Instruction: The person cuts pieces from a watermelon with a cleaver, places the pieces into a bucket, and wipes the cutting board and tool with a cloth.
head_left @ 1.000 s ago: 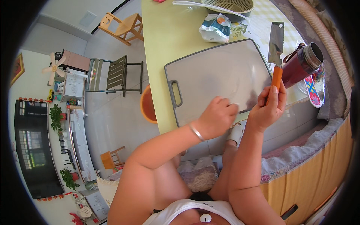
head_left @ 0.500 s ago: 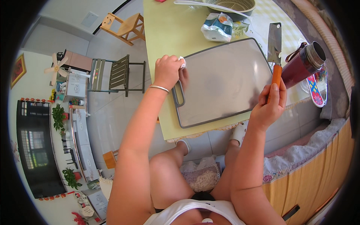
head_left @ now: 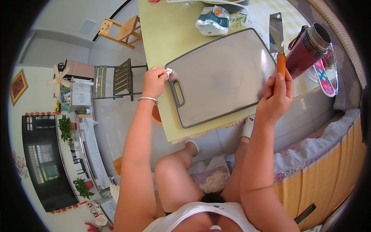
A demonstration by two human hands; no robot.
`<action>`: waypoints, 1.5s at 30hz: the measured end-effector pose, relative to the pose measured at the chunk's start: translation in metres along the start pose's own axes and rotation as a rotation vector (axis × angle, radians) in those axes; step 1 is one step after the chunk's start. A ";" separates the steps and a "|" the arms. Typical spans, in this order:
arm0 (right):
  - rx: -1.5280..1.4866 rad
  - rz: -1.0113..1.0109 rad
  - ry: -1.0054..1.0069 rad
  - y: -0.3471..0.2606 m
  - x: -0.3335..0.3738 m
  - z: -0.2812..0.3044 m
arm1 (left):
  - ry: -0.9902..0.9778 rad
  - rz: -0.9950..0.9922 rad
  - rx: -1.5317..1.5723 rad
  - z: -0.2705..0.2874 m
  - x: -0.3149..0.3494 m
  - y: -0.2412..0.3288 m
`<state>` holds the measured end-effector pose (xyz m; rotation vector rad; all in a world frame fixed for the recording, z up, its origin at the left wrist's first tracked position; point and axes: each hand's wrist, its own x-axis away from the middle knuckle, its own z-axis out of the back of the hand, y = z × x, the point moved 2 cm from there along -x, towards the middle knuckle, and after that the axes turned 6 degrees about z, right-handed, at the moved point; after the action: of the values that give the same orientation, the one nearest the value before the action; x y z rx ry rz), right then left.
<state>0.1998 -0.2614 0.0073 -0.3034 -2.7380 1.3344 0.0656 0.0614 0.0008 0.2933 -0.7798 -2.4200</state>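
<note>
In my right hand (head_left: 279, 92) is a knife (head_left: 276, 34), its orange handle gripped in closed fingers. The broad metal blade points up and away, above the table past the right edge of the cutting board (head_left: 224, 77). My left hand (head_left: 154, 82) pinches a crumpled white tissue (head_left: 169, 73) beside the board's left edge, just above its handle slot. The grey board with a dark rim lies flat near the table's front edge. Most of the tissue is hidden by my fingers.
A dark red thermos (head_left: 303, 58) without a lid stands right of the knife. Behind the board lie a white and teal soft pack (head_left: 213, 21) and a basin (head_left: 234, 7). A colourful patterned flat item (head_left: 324, 79) lies at the right. A slatted chair (head_left: 123, 79) stands left.
My left hand with the tissue has moved left and slightly down, from over the board's corner to its left edge. The right hand still holds the knife. The view has shifted a little.
</note>
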 end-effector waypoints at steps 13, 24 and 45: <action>0.025 -0.013 -0.032 0.006 0.005 -0.002 | 0.203 -0.375 -0.250 -0.040 0.146 0.056; 0.060 -0.049 0.001 0.007 0.007 -0.006 | 0.142 -0.483 -0.305 -0.048 0.156 0.064; 0.048 -0.001 0.002 0.003 0.002 0.002 | 0.093 -0.680 -0.230 -0.147 0.007 0.170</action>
<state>0.1983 -0.2606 0.0042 -0.2996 -2.6993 1.3972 0.1916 -0.1240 -0.0175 0.6584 -0.3831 -3.0629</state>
